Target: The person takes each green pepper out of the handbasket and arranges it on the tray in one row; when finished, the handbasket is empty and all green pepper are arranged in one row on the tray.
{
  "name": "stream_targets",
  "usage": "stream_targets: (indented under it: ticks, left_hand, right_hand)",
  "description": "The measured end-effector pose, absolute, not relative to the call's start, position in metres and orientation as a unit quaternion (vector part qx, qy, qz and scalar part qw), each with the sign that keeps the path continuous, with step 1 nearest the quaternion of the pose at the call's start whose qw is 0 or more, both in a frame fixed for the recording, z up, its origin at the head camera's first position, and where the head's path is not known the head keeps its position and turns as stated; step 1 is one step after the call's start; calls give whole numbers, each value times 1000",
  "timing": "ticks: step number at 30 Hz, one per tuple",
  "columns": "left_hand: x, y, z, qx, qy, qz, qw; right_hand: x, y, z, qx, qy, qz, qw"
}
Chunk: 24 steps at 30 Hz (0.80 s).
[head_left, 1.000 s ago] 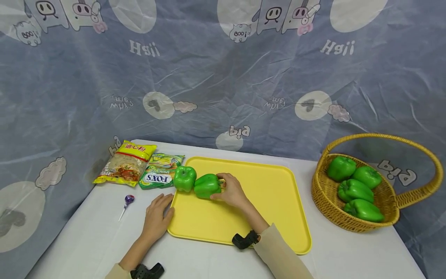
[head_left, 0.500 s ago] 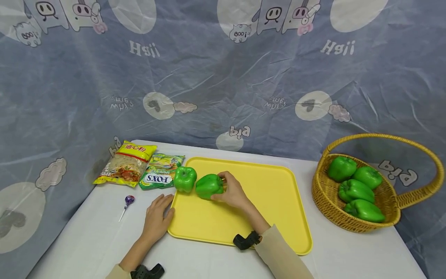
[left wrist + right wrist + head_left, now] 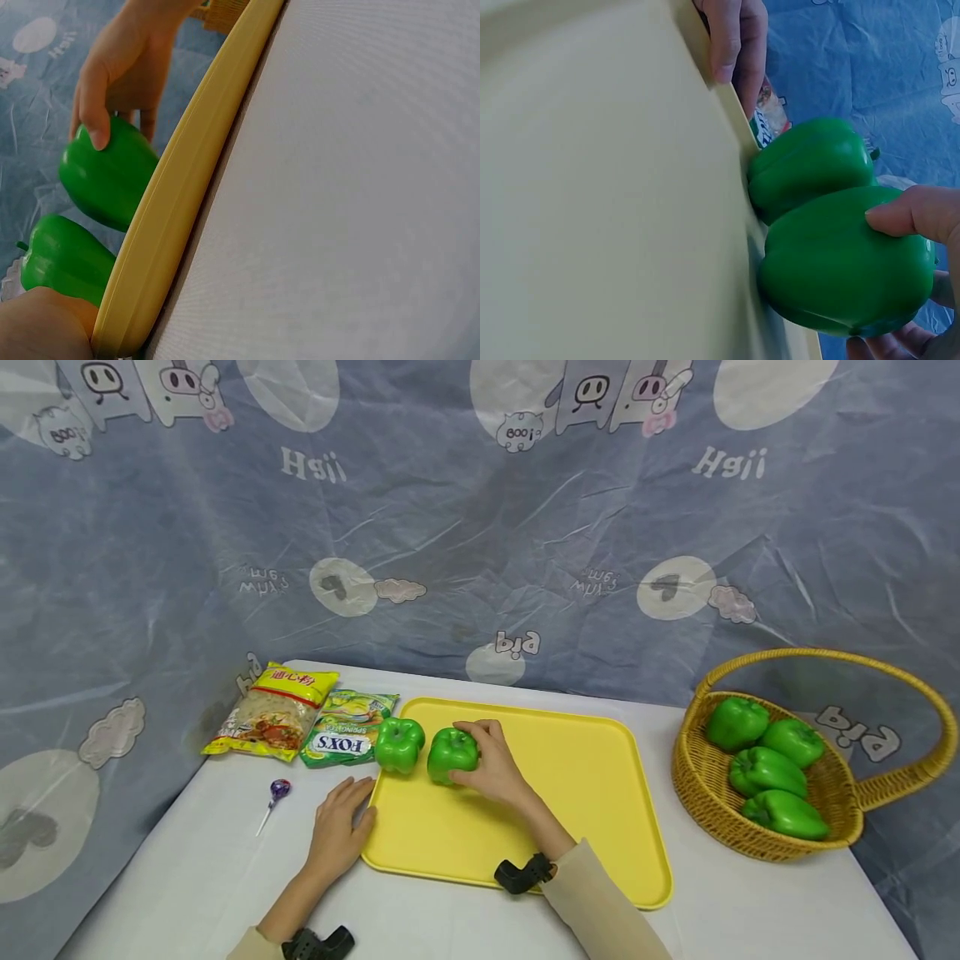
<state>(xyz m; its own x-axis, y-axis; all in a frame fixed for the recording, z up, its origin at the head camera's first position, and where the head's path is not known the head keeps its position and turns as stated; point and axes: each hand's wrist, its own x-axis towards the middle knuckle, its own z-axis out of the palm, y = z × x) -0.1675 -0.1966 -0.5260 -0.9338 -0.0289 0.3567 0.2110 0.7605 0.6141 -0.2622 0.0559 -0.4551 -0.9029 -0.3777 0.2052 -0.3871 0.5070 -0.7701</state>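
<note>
**Right hand grasps a green bell pepper at the yellow tray**

Nearest, two black wrist devices sit below beige sleeves. The left hand grips nothing; its fingers lie relaxed along the tray's left rim, the thumb touching it. Farther in, the right hand pinches the pepper between thumb and fingers, roughly upright over the tray's left part; whether its base touches the tray is hard to tell. Just beside it, a second bell pepper stands inside the left rim. A lollipop lies left of the left hand. To the right, a wicker basket holds four green bell peppers. Beyond the lollipop lie a FOX'S packet and a pasta bag; behind everything hangs a printed grey-blue cloth.
</note>
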Motion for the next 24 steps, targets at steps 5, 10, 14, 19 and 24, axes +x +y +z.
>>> stream_targets:
  ticks: [5,10,14,19,24]
  left_hand:
    - [-168,-196,-526,-52,-921,-343,177]
    - [-168,-196,-526,-50,-922,-340,177]
    - [-168,-197,-526,-51,-923,-337,178]
    - [-167,-196,-525,-49,-924,-336,176]
    - [-166,-195,-524,-48,-924,-335,178]
  right_hand:
    - [-263,51,-455,237,-871,429,16]
    - [-261,47,-455,238,-873,426,27]
    - [-259,46,-454,237,-871,429,26]
    - [-258,45,-456,229,-873,431,16]
    - [-258,46,-459,226,-873,431,12]
